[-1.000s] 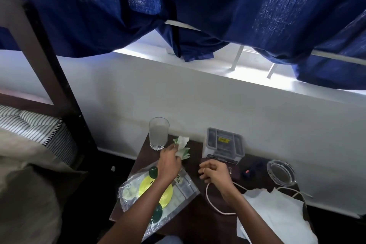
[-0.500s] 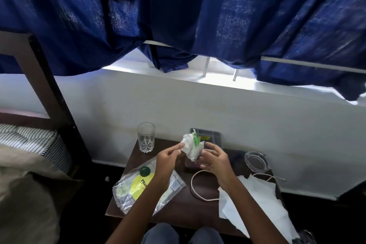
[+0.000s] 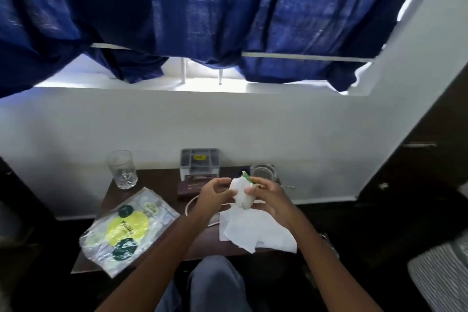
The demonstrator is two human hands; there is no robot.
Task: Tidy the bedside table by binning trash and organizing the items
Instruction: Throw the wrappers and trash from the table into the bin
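Observation:
A crumpled white wrapper with green print is held above the dark bedside table. My left hand presses its left side and my right hand grips its right side. Flat on the table's left lies a clear plastic bag with yellow and green print. A sheet of white paper lies at the front right, under my hands. A white cable loops between bag and paper.
A drinking glass stands at the back left. A grey organiser box sits against the wall, a dark flat case before it. A glass ashtray is at the back right. A dark cupboard stands to the right.
My left hand lifted the wrapper from beside the glass and carried it right. My right hand came up and took hold too. The wrapper is now squeezed into a tighter ball. The view swung right.

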